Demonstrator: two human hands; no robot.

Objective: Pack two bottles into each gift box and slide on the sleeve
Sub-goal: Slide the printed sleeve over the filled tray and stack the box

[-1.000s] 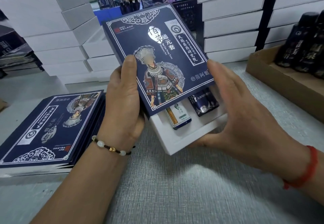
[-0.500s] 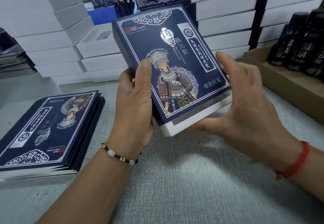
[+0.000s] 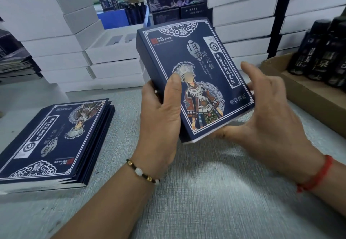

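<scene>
Navy-blue card printed with silver borders and a costumed figure covers the sleeve point(image 3: 194, 81), which sits almost fully over the gift box point(image 3: 196, 140); only a thin white edge of the box shows at the sleeve's near end. The boxed set is held tilted above the grey textured worktop point(image 3: 206, 192), near its middle. The left hand point(image 3: 161, 115) grips the sleeve's left side, thumb laid flat on the printed face and fingers curled behind. The right hand point(image 3: 262, 119) has its fingers spread and nearly straight, thumb against the near white end, the other fingers along the right edge.

Toward the worktop's left edge lies a stack of flat sleeves point(image 3: 54, 141), well apart from the hands. Behind it rise stacks of white boxes point(image 3: 61, 38), one open tray point(image 3: 114, 46) on top showing two recesses. More white boxes point(image 3: 243, 19) are piled at the far right. At the right edge a brown cardboard tray point(image 3: 303, 96) holds dark bottles point(image 3: 322, 51) standing upright, just beyond the right hand's fingers.
</scene>
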